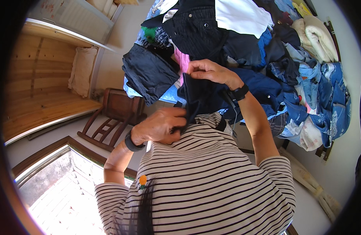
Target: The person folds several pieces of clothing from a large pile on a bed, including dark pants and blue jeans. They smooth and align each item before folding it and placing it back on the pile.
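Note:
A dark navy garment (195, 88) hangs between my two hands, close in front of my striped shirt. My left hand (161, 124) grips its lower left edge, fingers curled into the cloth. Higher up, my right hand (214, 72) pinches its upper edge between thumb and fingers. To the left of the held cloth lies a folded black garment (152, 75). Beyond my hands are a black garment with metal snaps (198, 35) and a white cloth (242, 17). Just right of my right wrist spreads a navy blue garment with a button (256, 86). A pink cloth (182, 58) shows behind my right fingers.
Heaped denim clothes (330, 102) cover the right side, below a folded cream quilt (320, 38). A dark wooden chair (121, 108) stands at left, near an open wooden cabinet (51, 67) holding a pale folded cloth (83, 70). A bright window (60, 182) is at lower left.

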A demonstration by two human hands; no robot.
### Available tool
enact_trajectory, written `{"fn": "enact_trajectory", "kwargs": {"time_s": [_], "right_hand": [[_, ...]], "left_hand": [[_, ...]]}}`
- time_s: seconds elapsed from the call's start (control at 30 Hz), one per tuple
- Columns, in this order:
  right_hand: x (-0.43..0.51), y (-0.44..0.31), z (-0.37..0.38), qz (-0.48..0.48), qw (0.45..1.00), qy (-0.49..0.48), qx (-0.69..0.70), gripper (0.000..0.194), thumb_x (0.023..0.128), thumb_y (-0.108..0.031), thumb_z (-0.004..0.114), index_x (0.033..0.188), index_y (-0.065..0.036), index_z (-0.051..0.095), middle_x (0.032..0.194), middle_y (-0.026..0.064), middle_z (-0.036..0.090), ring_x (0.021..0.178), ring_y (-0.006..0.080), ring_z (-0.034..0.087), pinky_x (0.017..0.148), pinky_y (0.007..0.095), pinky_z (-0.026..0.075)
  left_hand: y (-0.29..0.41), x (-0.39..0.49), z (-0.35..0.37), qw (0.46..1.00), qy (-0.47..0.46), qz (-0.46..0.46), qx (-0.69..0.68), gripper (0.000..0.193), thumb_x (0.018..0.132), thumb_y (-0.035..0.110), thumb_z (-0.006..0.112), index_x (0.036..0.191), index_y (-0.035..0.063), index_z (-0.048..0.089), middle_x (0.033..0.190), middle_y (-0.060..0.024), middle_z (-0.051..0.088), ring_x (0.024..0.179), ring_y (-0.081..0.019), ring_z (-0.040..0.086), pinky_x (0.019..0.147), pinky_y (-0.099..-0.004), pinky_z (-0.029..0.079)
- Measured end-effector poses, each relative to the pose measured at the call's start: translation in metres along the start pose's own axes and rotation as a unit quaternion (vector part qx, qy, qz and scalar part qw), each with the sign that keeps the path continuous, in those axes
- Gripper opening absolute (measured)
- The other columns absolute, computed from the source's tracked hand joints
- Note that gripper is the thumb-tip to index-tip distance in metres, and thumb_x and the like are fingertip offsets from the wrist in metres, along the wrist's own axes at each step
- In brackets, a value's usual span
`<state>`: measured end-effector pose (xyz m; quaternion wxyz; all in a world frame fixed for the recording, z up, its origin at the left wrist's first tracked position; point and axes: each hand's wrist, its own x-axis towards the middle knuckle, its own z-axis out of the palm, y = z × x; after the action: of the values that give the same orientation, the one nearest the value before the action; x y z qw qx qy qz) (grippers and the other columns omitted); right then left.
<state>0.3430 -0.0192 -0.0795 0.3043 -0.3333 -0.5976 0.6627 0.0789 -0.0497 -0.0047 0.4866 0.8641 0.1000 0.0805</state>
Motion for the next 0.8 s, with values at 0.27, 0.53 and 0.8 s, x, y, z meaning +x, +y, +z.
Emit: {"fn": "enact_trajectory", "kwargs": {"time_s": [0.27,0.53,0.8], "right_hand": [[-0.008,0.002,0.024,-0.119,0.951,0.28,-0.061,0.008,0.094,-0.007,0.055,0.09,-0.004,0.049,0.078,-0.0013,0.044,0.071,0.0058,0.038,0.063,0.0219,0.035],[-0.012,-0.009,0.04,-0.185,0.877,0.402,-0.188,0.011,0.09,-0.001,0.056,0.088,-0.002,0.045,0.076,0.0067,0.047,0.062,0.0128,0.039,0.06,0.0253,0.038],[-0.025,-0.021,0.034,-0.165,0.845,0.471,-0.192,0.01,0.089,-0.003,0.058,0.087,-0.002,0.048,0.076,0.0077,0.052,0.061,0.0131,0.046,0.058,0.0258,0.04]], "left_hand": [[-0.076,-0.041,-0.005,0.919,0.251,-0.303,-0.026,0.013,0.069,-0.005,0.055,0.081,-0.0007,0.051,0.072,-0.0067,0.051,0.059,-0.0114,0.043,0.054,-0.0282,0.037],[-0.084,-0.038,0.009,0.896,0.286,-0.335,-0.05,0.027,0.071,0.0,0.063,0.097,0.0018,0.059,0.077,-0.0041,0.057,0.067,-0.0109,0.052,0.062,-0.0246,0.043],[-0.078,-0.033,0.027,0.883,0.349,-0.232,-0.212,0.019,0.076,-0.007,0.06,0.092,0.0036,0.058,0.071,0.0045,0.05,0.065,-0.0037,0.044,0.058,-0.0187,0.036]]}}
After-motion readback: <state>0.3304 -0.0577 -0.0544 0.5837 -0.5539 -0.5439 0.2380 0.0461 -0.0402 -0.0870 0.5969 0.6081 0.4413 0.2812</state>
